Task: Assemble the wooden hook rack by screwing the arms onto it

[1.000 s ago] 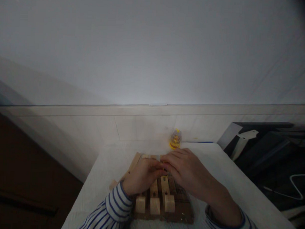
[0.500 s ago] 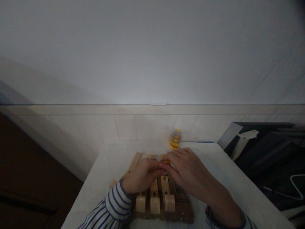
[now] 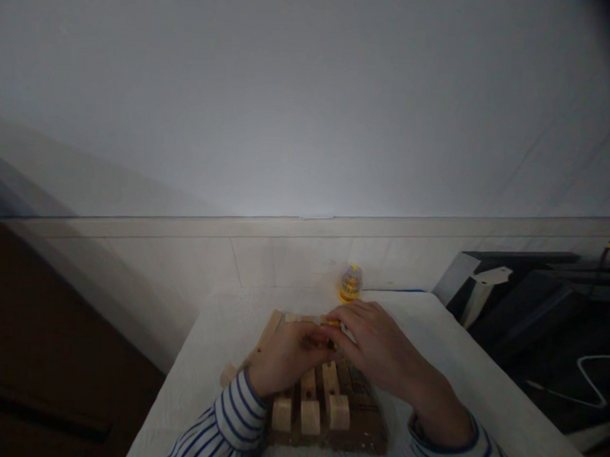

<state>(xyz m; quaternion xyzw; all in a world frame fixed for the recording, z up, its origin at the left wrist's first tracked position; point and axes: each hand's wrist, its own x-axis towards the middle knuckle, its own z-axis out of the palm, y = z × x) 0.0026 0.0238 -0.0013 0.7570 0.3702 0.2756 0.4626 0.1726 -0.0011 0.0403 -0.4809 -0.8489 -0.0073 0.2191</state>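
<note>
**Left hand (image 3: pixel 290 358), right hand (image 3: pixel 378 336) and brown board (image 3: pixel 367 427) slipped lower in our head view**

We saw the right hand's thumb and forefinger apparently pinching a small yellow piece (image 3: pixel 334 323), which lay crosswise at their tips, just beyond the left hand's fingers, right hand nearer. We could not tell whether those curled left fingers held anything. Nearer us, a wooden strip (image 3: pixel 330 375) ran lengthwise toward the wall (image 3: pixel 284 264), its far part hidden by fingertips.
</note>
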